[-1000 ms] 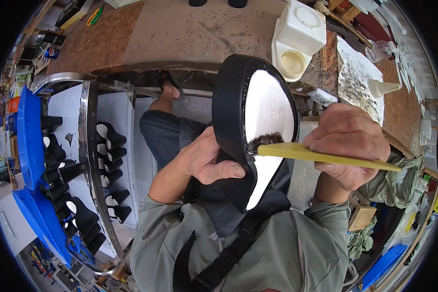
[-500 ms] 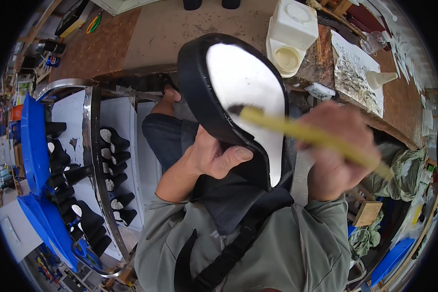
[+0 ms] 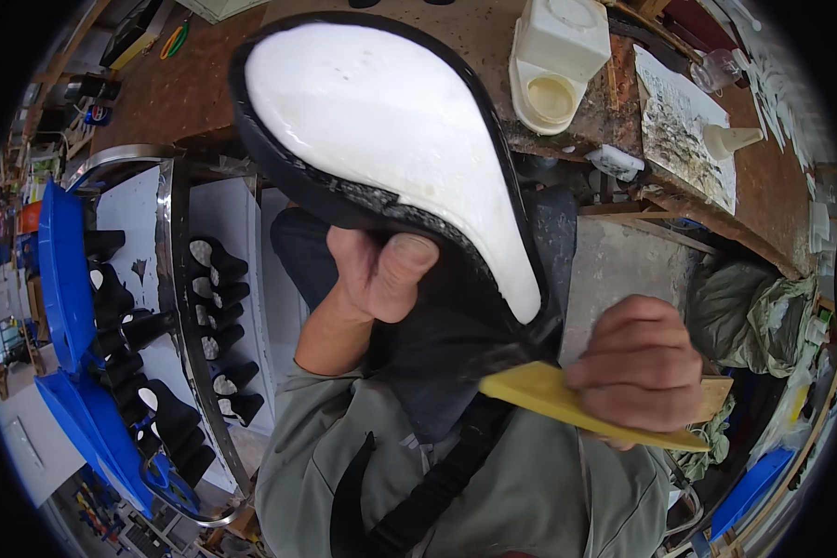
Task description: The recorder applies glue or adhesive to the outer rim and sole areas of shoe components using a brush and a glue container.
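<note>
My left hand (image 3: pixel 381 274) grips a black saddle-shaped piece (image 3: pixel 288 172) from below, its thumb pressed against the lower side. Its broad end points away and its narrow tip toward my right. The white face (image 3: pixel 372 93) is turned up and looks glossy along the lower edge. In my right hand (image 3: pixel 637 367) is a flat yellow-handled brush (image 3: pixel 530 389), fingers wrapped round the handle. The dark bristles are blurred; they sit below the narrow tip, apart from the white face. The fingers behind the piece are hidden.
At left, a metal-framed rack (image 3: pixel 179 279) carries several similar black pieces beside blue plastic sheets (image 3: pixel 65 279). A white container with a cup-like opening (image 3: pixel 558 65) stands on the bench ahead. Right of it lie a stained paper sheet (image 3: pixel 674 112) and a pale nozzle (image 3: pixel 730 139).
The saddle-shaped piece has moved up and left, tilting its white face more toward view. The brush has come off that face and dropped toward my body with my right hand.
</note>
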Motion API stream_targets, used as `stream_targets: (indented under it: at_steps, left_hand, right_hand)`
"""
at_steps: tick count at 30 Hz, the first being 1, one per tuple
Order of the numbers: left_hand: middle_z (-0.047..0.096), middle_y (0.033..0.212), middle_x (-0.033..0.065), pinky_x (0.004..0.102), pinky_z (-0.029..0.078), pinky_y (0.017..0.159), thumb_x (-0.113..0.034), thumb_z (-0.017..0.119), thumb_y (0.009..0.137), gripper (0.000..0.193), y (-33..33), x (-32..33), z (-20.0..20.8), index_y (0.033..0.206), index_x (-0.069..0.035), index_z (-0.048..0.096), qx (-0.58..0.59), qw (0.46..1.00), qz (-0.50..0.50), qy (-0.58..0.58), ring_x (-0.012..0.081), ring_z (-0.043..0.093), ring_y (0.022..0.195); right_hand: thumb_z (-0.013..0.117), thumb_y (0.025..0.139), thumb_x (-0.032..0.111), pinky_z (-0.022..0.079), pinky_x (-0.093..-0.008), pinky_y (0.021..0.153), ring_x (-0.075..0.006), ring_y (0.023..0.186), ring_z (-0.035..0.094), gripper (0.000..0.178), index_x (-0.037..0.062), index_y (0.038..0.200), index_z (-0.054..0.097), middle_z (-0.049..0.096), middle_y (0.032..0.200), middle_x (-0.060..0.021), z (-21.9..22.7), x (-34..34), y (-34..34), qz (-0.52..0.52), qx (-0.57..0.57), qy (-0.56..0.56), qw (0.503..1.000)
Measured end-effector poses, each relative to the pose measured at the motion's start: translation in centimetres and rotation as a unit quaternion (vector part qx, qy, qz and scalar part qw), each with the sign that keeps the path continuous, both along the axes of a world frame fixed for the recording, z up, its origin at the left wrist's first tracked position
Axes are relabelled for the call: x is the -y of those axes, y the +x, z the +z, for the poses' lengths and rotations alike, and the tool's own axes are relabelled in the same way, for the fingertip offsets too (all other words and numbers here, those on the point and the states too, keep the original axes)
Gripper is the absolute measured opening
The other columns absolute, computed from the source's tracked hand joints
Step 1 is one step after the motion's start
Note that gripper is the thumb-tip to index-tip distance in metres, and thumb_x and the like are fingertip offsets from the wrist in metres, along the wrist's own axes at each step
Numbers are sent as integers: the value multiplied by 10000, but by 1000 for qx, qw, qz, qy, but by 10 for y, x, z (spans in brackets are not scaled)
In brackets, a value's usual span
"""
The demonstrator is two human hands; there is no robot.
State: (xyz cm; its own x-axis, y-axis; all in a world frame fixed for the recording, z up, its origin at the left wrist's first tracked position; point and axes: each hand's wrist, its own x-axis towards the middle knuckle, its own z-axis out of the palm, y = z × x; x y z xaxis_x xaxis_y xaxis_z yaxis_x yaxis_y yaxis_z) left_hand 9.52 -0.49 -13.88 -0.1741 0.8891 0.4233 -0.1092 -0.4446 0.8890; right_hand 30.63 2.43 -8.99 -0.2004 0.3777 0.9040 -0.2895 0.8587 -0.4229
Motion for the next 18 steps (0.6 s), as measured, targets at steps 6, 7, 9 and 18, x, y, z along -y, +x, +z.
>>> stream_targets:
  at_steps: [6, 7, 9, 18]
  left_hand:
    - [528, 1143, 313, 355, 531, 740, -547, 518, 857, 825, -12, -7, 3, 1317, 108, 313, -32, 998, 8, -59, 308, 618, 928]
    - [528, 1143, 313, 355, 531, 740, -547, 518, 857, 825, -12, -7, 3, 1317, 108, 313, -32, 998, 8, -59, 308, 618, 928]
    - [538, 1117, 311, 329, 527, 667, -540, 474, 875, 789, -10, -10, 2, 1300, 110, 336, -19, 998, 12, -50, 280, 618, 854]
    - [509, 1129, 330, 329, 522, 684, -543, 427, 880, 777, -12, -7, -6, 1295, 109, 345, 86, 990, -29, -107, 275, 607, 813]
  right_hand:
    - [582, 763, 66, 375, -238, 423, -150, 489, 543, 118, -24, 747, 656, 657, 748, -164, 16, -3, 8, 207, 89, 62, 972]
    - [582, 763, 66, 375, -238, 423, -150, 489, 543, 118, -24, 747, 656, 657, 748, -164, 14, -8, 7, 207, 89, 62, 972]
    - [606, 759, 58, 368, -239, 419, -124, 473, 530, 103, -10, 787, 678, 664, 759, -141, 6, -16, 10, 35, 105, 31, 993]
    - [668, 780, 86, 355, -216, 395, -84, 452, 505, 71, 23, 805, 689, 663, 730, -101, 17, -21, 29, 243, 128, 44, 961]
